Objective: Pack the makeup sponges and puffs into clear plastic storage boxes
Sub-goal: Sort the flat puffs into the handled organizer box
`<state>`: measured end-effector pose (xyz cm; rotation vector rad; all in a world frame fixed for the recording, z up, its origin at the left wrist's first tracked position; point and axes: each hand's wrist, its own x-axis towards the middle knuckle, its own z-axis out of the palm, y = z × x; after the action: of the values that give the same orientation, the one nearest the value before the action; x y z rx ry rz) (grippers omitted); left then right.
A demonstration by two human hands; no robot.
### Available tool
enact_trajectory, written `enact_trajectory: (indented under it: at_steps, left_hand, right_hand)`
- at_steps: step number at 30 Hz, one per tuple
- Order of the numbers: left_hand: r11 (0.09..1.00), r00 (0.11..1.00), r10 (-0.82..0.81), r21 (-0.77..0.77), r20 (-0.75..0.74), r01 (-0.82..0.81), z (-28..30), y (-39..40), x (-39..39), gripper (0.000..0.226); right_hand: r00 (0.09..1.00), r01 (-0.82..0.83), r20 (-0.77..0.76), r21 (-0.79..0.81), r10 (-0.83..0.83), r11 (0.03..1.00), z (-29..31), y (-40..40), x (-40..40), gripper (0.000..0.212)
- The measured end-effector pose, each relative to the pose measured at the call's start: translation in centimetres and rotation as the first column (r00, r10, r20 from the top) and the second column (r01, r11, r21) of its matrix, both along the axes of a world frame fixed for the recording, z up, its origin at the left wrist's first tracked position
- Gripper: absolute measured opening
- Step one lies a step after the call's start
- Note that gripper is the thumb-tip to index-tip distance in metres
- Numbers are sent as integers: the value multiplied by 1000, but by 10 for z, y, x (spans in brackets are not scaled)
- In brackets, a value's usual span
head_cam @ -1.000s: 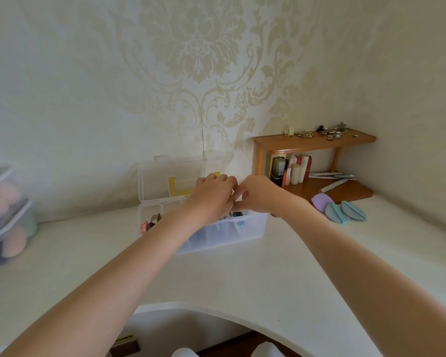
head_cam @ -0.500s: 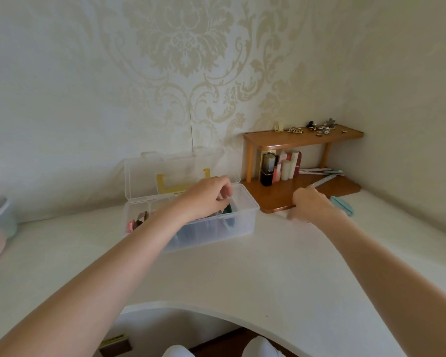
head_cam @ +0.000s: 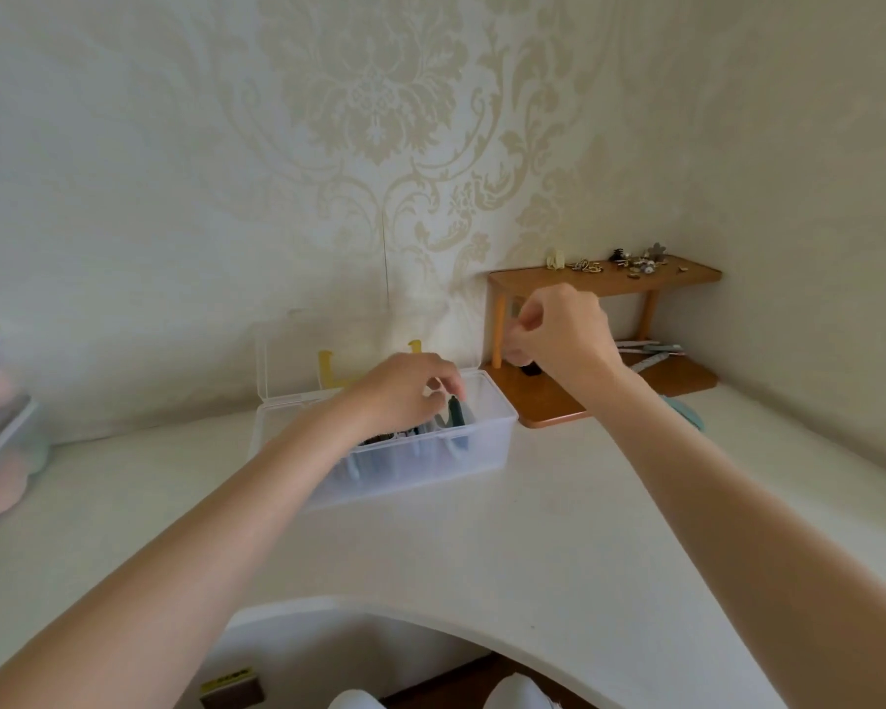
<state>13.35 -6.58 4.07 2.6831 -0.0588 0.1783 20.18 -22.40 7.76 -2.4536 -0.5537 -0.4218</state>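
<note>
Puffs (head_cam: 456, 414) stand on edge inside open clear box (head_cam: 420, 465) (lid up).

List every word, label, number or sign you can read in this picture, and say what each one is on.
No text can be read.
Yellow and black label on the dark object under the desk edge: marks too blurred to read.
Items on the wooden shelf: no readable print.
Clear plastic box: no print visible.

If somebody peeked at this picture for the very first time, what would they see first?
Two bare arms reaching across the white desk. The left hand dips into the open clear box in the middle, by the wall. The right hand is raised, fingers curled, in front of the small wooden shelf in the corner.
</note>
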Motion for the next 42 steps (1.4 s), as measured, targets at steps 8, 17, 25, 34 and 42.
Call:
enact_trajectory:
  at_steps: [8,17,25,34,42]
  left_hand:
    - [987,998,52,152,23,-55,0,0,2,27]
    - [999,995,-42,-16,94,44,5,-20,10,31]
    - [995,996,-81,57,-37,83,-2,-33,20,38]
    - [993,997,-65,100,-30,68,-8,-26,23,28]
    - [960,999,-23,277,-33,32,-10,-21,26,30]
  right_hand:
    - [993,-72,-109,-238,47,969,-54,33,-4,21]
    - [992,-99,-94,-190,82,977,-31,4,21,24]
    - [915,205,-222,-467,-338,860,-65,-62,61,37]
    - [932,220,-179,-414,-316,883,-74,-54,65,37]
    - [985,-121,-124,1,121,993,-29,-23,36,29]
